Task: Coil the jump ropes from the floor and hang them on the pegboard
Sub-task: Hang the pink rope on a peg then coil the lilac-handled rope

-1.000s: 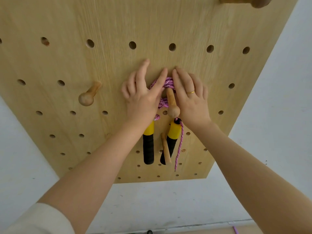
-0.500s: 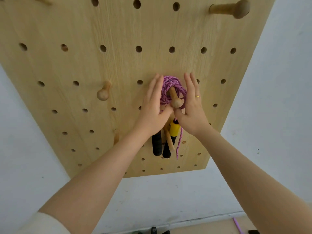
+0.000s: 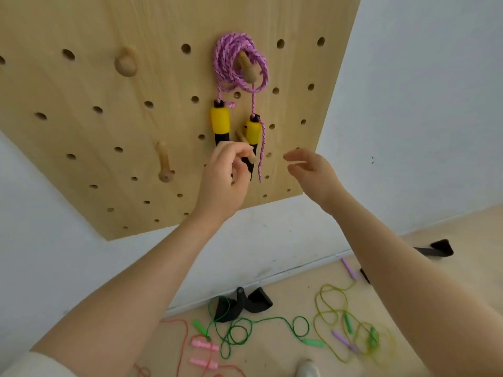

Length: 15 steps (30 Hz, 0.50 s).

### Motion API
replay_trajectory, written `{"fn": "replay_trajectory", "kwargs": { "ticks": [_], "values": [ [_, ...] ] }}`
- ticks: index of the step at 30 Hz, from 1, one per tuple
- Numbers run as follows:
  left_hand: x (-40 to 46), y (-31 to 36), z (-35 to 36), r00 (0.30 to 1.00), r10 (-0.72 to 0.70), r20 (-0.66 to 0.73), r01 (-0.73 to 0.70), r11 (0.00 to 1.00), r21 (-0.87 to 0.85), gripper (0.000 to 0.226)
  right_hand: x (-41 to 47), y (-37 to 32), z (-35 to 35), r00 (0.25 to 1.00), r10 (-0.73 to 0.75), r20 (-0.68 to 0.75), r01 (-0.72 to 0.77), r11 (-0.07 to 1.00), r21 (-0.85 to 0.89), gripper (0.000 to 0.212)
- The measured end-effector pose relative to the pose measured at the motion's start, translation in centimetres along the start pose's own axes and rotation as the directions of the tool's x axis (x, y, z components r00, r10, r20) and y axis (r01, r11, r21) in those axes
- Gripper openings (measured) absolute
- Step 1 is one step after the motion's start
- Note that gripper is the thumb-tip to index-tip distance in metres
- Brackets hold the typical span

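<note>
Hanging by its coil over the wooden peg [image 3: 246, 68] so the yellow handles dangle below it, the pink jump rope [image 3: 234, 63] is sitting secure; beneath that peg we are holding our left hand [image 3: 226, 175] loosely curled and our right hand [image 3: 310, 170] relaxed, both gripping nothing.

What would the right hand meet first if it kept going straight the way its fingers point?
Probably the loose purple rope end hanging beside the right yellow-and-black handle: the right hand points left toward it. Depth is unclear, so it might reach the pegboard instead.
</note>
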State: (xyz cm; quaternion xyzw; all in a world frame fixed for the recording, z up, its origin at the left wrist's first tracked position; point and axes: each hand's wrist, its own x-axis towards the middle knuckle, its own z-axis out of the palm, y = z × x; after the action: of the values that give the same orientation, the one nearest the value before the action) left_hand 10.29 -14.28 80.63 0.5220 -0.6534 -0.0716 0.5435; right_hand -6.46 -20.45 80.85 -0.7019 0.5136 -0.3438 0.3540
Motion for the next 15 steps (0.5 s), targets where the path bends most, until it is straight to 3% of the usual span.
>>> {"fn": "replay_trajectory", "kwargs": {
  "ticks": [4, 7, 11, 15],
  "values": [
    [-3.9, 0.8, 3.4, 0.972, -0.197, 0.13, 0.209, 0.974, -0.09, 0.018, -2.8, 6.0, -1.3, 0.974, 0.126, 0.189, -0.122, 0.992, -0.029, 0.014],
    [-6.6, 0.6, 7.4, 0.897, -0.332, 0.292, 0.357, 0.934, -0.033, 0.02, -5.0, 11.1, -2.8, 0.944, 0.2, 0.263, -0.181, 0.979, -0.095, 0.017],
    [-9.5, 0.4, 14.8, 0.725, -0.523, 0.448, 0.556, 0.828, 0.067, 0.021, -7.3, 18.8, -6.5, 0.895, 0.331, 0.298, -0.3, 0.943, -0.145, 0.016],
    [-12.5, 0.4, 23.2, 0.447, -0.676, 0.586, 0.76, 0.633, 0.15, 0.021, -9.1, 26.8, -10.9, 0.84, 0.45, 0.303, -0.407, 0.892, -0.198, 0.013]
  ]
}}
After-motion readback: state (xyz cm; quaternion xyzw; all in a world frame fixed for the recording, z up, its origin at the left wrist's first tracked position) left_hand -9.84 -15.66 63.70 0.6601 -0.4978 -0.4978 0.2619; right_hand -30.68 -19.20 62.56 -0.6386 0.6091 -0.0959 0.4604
